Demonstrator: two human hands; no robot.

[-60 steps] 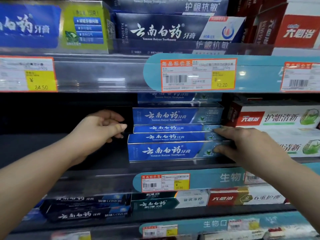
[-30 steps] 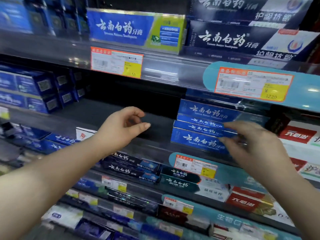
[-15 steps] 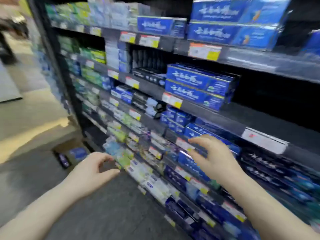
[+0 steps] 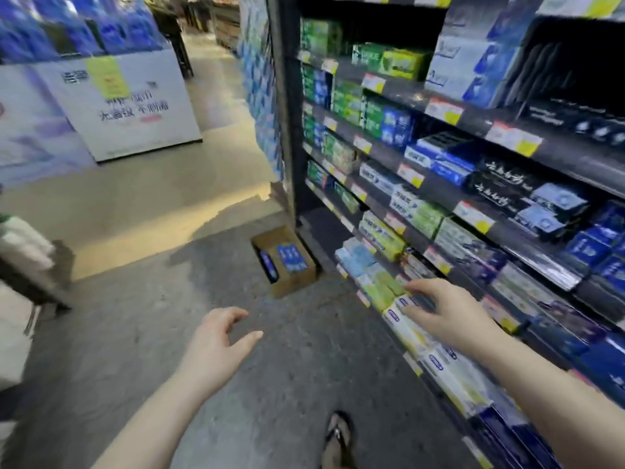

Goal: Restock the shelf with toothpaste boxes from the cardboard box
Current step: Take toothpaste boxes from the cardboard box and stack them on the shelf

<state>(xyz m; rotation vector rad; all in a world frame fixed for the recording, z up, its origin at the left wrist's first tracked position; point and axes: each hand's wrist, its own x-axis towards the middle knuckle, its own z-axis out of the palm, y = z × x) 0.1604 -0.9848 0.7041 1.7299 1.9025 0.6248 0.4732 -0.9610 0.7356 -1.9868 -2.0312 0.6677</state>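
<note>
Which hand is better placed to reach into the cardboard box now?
Probably the left hand: empty, over bare floor, nearer the cardboard box; the right hand hovers by the shelf.

Retail shop aisle: tiered shelf (image 4: pixel 439 184) racks packed with toothpaste boxes (image 4: pixel 382 236), price tags (image 4: pixel 443 110) on edges, promo display stand (image 4: pixel 128 106) across floor.

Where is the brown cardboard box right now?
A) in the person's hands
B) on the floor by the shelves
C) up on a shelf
B: the cardboard box sits open on the floor by the shelves; the left hand and right hand hold nothing.
</note>
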